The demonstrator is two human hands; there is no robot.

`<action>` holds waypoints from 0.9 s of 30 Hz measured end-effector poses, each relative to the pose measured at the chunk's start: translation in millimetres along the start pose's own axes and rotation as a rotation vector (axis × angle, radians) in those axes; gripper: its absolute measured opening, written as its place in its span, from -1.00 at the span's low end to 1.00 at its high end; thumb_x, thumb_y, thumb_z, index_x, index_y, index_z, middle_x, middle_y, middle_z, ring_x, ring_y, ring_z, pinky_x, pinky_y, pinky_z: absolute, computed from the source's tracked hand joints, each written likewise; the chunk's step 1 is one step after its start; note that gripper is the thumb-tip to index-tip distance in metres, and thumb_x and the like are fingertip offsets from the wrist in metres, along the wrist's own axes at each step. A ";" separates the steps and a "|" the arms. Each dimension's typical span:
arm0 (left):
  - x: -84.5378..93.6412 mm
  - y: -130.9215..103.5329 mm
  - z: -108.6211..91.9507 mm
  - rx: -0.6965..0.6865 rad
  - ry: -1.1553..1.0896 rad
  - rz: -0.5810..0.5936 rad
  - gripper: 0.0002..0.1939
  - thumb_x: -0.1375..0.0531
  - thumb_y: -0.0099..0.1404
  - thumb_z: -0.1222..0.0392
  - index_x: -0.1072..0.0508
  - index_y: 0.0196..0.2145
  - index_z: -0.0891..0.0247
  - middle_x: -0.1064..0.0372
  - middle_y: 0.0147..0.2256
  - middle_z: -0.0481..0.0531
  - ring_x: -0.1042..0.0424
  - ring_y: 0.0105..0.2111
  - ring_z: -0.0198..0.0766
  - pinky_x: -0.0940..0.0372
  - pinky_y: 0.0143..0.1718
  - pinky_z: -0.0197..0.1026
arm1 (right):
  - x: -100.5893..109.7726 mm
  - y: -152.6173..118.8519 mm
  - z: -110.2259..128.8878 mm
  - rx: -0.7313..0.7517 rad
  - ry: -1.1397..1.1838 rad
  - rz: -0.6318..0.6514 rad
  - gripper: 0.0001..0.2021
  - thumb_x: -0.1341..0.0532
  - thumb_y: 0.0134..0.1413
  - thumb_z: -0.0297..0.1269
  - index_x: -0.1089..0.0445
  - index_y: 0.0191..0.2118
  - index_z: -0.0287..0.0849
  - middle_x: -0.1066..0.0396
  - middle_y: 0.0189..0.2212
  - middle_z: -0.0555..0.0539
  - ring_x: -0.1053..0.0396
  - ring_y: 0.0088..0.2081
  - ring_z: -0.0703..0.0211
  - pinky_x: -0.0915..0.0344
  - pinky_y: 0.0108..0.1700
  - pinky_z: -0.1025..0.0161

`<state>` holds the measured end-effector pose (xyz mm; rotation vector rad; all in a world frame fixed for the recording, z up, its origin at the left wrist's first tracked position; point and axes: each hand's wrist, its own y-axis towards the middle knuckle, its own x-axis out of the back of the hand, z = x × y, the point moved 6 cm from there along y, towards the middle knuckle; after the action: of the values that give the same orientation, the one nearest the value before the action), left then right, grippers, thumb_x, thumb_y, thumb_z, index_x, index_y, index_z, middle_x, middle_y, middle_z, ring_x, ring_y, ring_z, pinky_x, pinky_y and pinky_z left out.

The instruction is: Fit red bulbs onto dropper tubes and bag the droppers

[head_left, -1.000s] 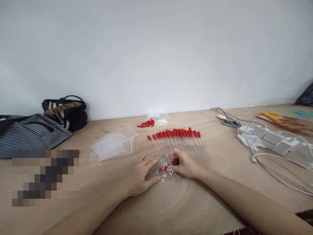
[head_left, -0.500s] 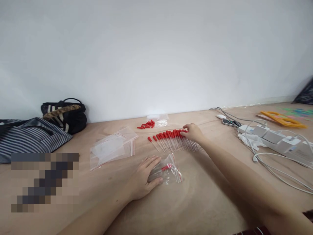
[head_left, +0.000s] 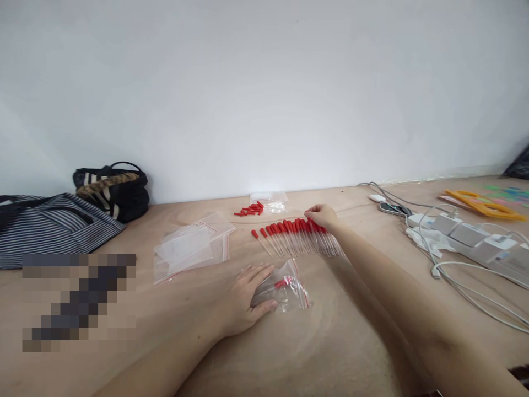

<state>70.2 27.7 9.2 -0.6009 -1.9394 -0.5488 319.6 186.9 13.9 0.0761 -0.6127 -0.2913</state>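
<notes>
Beyond the clear bag [head_left: 292, 298], right hand [head_left: 324, 217] pinches a red bulb [head_left: 308, 214]; on the bag, left hand [head_left: 247, 292] lies splayed

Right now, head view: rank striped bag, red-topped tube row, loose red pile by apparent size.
1. Striped bag, cut off at left
2. Red-topped tube row, partly hidden
3. Loose red pile

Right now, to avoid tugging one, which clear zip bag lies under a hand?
The front bag, with red showing through it: the left hand rests on it. No hand touches the bags spread farther left.
</notes>
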 end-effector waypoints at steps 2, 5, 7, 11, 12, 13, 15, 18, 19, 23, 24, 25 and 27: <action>0.4 -0.2 -0.4 0.003 0.002 -0.003 -0.43 -0.08 0.17 0.03 -0.08 0.11 0.18 -0.10 0.11 0.10 -0.06 0.11 -0.08 0.02 0.11 0.07 | 5.7 -5.0 8.1 0.028 0.111 -0.020 -0.81 -0.14 -0.14 -0.21 -0.34 -0.41 -0.23 -0.38 -0.53 -0.05 -0.29 -0.53 0.29 -0.20 -0.48 0.36; 0.6 -0.6 -0.9 0.015 0.010 0.005 -0.43 -0.09 0.17 0.03 -0.08 0.11 0.18 -0.09 0.12 0.09 -0.04 0.12 -0.06 0.02 0.11 0.08 | 19.9 -24.3 20.1 0.087 0.257 -0.066 -0.73 -0.06 -0.03 -0.14 -0.22 -0.24 -0.20 -0.36 -0.46 -0.03 -0.29 -0.50 0.33 -0.23 -0.45 0.37; 0.5 -0.7 -0.8 0.019 0.014 0.012 -0.43 -0.08 0.17 0.02 -0.09 0.11 0.19 -0.09 0.12 0.10 -0.04 0.12 -0.06 0.02 0.10 0.08 | 29.4 -44.0 24.0 0.135 0.355 -0.090 -0.66 -0.05 -0.02 -0.07 -0.15 -0.16 -0.16 -0.32 -0.49 0.03 -0.28 -0.52 0.34 -0.23 -0.45 0.35; -0.5 -0.6 1.2 0.018 0.009 0.006 -0.42 -0.08 0.17 0.01 -0.08 0.11 0.22 -0.10 0.11 0.12 -0.05 0.11 -0.07 -0.01 0.09 0.07 | 34.7 -86.1 15.8 0.216 0.539 -0.089 -0.64 -0.12 -0.08 0.01 -0.18 -0.24 -0.16 -0.25 -0.57 0.07 -0.22 -0.59 0.35 -0.19 -0.52 0.34; -0.8 -0.5 1.8 0.017 0.007 0.003 -0.42 -0.08 0.17 0.01 -0.08 0.11 0.21 -0.10 0.11 0.11 -0.05 0.11 -0.07 -0.01 0.09 0.06 | 31.8 -94.4 9.7 0.200 0.561 -0.084 -0.65 -0.13 -0.08 0.01 -0.19 -0.26 -0.16 -0.24 -0.57 0.07 -0.22 -0.59 0.35 -0.18 -0.53 0.35; -0.9 -0.5 2.2 0.016 0.006 -0.002 -0.42 -0.08 0.17 0.01 -0.08 0.11 0.20 -0.10 0.11 0.11 -0.06 0.11 -0.07 0.00 0.10 0.06 | 27.4 -101.5 3.0 0.174 0.589 -0.071 -0.64 -0.13 -0.08 0.02 -0.19 -0.27 -0.16 -0.24 -0.57 0.07 -0.22 -0.59 0.35 -0.17 -0.53 0.35; -0.7 -0.3 2.2 0.014 0.003 -0.010 -0.42 -0.09 0.16 0.01 -0.09 0.11 0.19 -0.10 0.11 0.10 -0.06 0.10 -0.07 -0.01 0.10 0.05 | 16.6 -112.7 -9.9 0.103 0.657 -0.049 -0.62 -0.14 -0.11 0.04 -0.17 -0.26 -0.15 -0.24 -0.56 0.08 -0.22 -0.60 0.35 -0.17 -0.54 0.34; 0.7 0.2 1.4 0.030 0.004 -0.012 -0.42 -0.10 0.15 0.02 -0.10 0.10 0.19 -0.10 0.11 0.11 -0.07 0.10 -0.05 -0.02 0.09 0.05 | 1.1 -125.6 -18.4 0.001 0.761 -0.007 -0.58 -0.18 -0.16 0.06 -0.16 -0.26 -0.14 -0.25 -0.55 0.09 -0.25 -0.59 0.35 -0.18 -0.52 0.34; 0.8 0.4 1.2 0.037 0.006 -0.005 -0.42 -0.09 0.15 0.02 -0.10 0.11 0.20 -0.10 0.11 0.11 -0.07 0.10 -0.05 -0.02 0.09 0.06 | -3.2 -129.6 -17.9 -0.031 0.787 0.014 -0.57 -0.20 -0.19 0.06 -0.16 -0.27 -0.14 -0.25 -0.55 0.09 -0.26 -0.58 0.34 -0.19 -0.51 0.34; 0.1 0.9 1.2 0.050 0.005 0.025 -0.42 -0.07 0.17 0.01 -0.09 0.11 0.21 -0.09 0.12 0.12 -0.03 0.12 -0.06 0.00 0.09 0.06 | -15.8 -145.6 -6.9 -0.126 0.842 0.144 -0.56 -0.25 -0.25 0.03 -0.16 -0.30 -0.15 -0.30 -0.54 0.08 -0.31 -0.55 0.31 -0.21 -0.48 0.33; -0.1 0.9 1.2 0.047 0.002 0.024 -0.42 -0.07 0.17 0.01 -0.09 0.11 0.21 -0.08 0.12 0.11 -0.03 0.12 -0.06 0.00 0.10 0.06 | -17.9 -148.9 -3.5 -0.122 0.841 0.183 -0.57 -0.25 -0.24 0.01 -0.16 -0.31 -0.15 -0.31 -0.54 0.08 -0.32 -0.54 0.31 -0.22 -0.47 0.32; -0.3 0.8 1.3 0.043 -0.003 0.021 -0.42 -0.07 0.17 0.00 -0.08 0.11 0.20 -0.08 0.12 0.10 -0.03 0.12 -0.06 0.01 0.10 0.06 | -19.8 -151.7 -0.3 -0.104 0.829 0.228 -0.59 -0.25 -0.23 0.00 -0.16 -0.31 -0.15 -0.31 -0.53 0.08 -0.32 -0.54 0.31 -0.22 -0.46 0.32; -0.6 0.6 1.4 0.036 -0.010 0.012 -0.42 -0.07 0.17 -0.01 -0.09 0.11 0.19 -0.09 0.12 0.10 -0.04 0.12 -0.06 0.01 0.10 0.05 | -23.7 -155.9 4.8 -0.032 0.757 0.329 -0.64 -0.25 -0.20 -0.04 -0.19 -0.35 -0.16 -0.32 -0.53 0.07 -0.30 -0.55 0.32 -0.21 -0.46 0.32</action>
<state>69.8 28.9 8.1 -0.5930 -1.9501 -0.5026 259.8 44.8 -19.7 0.0483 0.1354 0.0577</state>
